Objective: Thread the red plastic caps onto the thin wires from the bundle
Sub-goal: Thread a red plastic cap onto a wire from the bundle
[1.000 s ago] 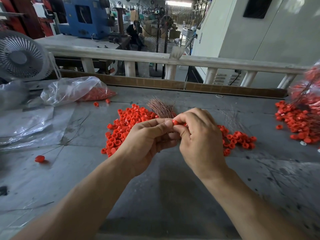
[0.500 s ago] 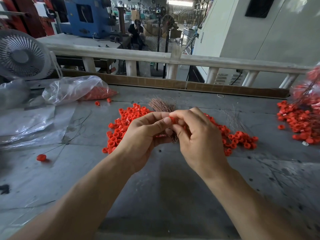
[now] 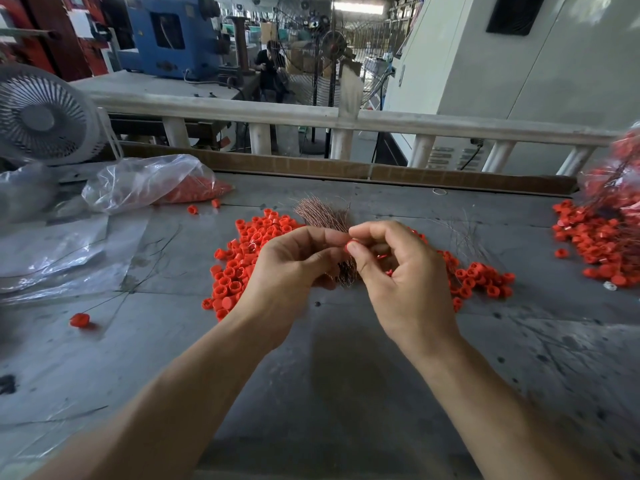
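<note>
Grey counter [image 3: 346,393], scuffed, with a pale railing [image 3: 221,107] along its far side. Beyond the railing a blue machine [image 3: 169,32], a white cabinet [image 3: 519,64], and a seated person [image 3: 272,69] partly screened by a standing fan [image 3: 332,46]. Desk fan [image 3: 41,116] at the counter's far left corner. Clear plastic bag [image 3: 145,181] holding red caps lies beside it, with flat plastic sheets [image 3: 59,254] nearer. Main pile of red caps [image 3: 242,265] at counter centre, largely hidden behind both hands; a second heap [image 3: 595,244] far right, tangled with wires. Bundle of thin copper wires [image 3: 323,214] fans out behind the hands, its lower part covered by them. Left hand [image 3: 287,268] has its fingers curled round the bundle. Right hand [image 3: 405,275] pinches one red cap [image 3: 350,243] between thumb and forefinger, touching the left fingertips. Single capped wire [image 3: 80,319] lies apart, near left. No legible writing or labels.
</note>
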### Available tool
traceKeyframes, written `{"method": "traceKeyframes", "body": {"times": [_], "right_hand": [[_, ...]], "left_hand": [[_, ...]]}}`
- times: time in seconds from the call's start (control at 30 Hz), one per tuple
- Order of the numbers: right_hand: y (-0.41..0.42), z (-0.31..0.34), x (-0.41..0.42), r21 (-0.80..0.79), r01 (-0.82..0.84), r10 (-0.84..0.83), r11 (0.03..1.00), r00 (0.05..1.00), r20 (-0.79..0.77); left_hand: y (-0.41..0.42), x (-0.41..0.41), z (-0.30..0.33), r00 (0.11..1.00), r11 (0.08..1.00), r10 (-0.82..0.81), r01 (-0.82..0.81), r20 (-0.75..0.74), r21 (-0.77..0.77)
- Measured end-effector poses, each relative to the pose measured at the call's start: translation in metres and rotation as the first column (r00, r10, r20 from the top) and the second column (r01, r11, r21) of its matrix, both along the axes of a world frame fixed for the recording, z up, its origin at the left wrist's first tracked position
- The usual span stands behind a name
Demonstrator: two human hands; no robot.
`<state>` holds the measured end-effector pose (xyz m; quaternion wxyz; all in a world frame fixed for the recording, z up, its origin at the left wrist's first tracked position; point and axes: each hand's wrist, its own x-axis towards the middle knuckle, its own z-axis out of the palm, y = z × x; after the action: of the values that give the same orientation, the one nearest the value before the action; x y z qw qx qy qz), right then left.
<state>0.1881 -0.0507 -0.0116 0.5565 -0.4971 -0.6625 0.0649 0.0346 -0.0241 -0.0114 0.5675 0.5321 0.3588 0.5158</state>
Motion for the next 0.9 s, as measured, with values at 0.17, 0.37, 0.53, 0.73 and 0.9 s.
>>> {"method": "traceKeyframes", "body": {"times": [0.17, 0.37, 0.53, 0.73, 0.9], "right_hand": [[-0.0005, 0.0017, 0.0019, 0.001, -0.024, 0.024, 1.000, 0.996, 0.081], [-0.0020, 0.0030, 0.0011, -0.055, -0.056, 0.060, 0.997, 0.995, 0.080], [-0.0021, 0.0022, 0.0014, -0.071, -0.038, 0.044, 0.997, 0.995, 0.088], [-0.0029, 0.0005, 0.0022, -0.046, -0.037, 0.047, 0.998, 0.969, 0.243], [-0.0001, -0.0002, 0.0059, -0.052, -0.005, 0.016, 0.999, 0.975, 0.224]], "left_hand": [[0.0010, -0.0013, 0.0004, 1.000, 1.000, 0.014, -0.014, 0.014, -0.006], [0.0011, -0.0012, -0.0009, 0.997, 0.997, 0.078, -0.078, -0.020, 0.006], [0.0001, -0.0012, 0.0012, 0.994, 0.996, 0.093, -0.093, -0.061, 0.001], [0.0002, -0.0043, 0.0007, 0.966, 0.984, 0.178, -0.169, -0.190, 0.064], [0.0015, -0.0053, 0.0000, 0.959, 0.986, 0.158, -0.138, -0.235, 0.098]]}}
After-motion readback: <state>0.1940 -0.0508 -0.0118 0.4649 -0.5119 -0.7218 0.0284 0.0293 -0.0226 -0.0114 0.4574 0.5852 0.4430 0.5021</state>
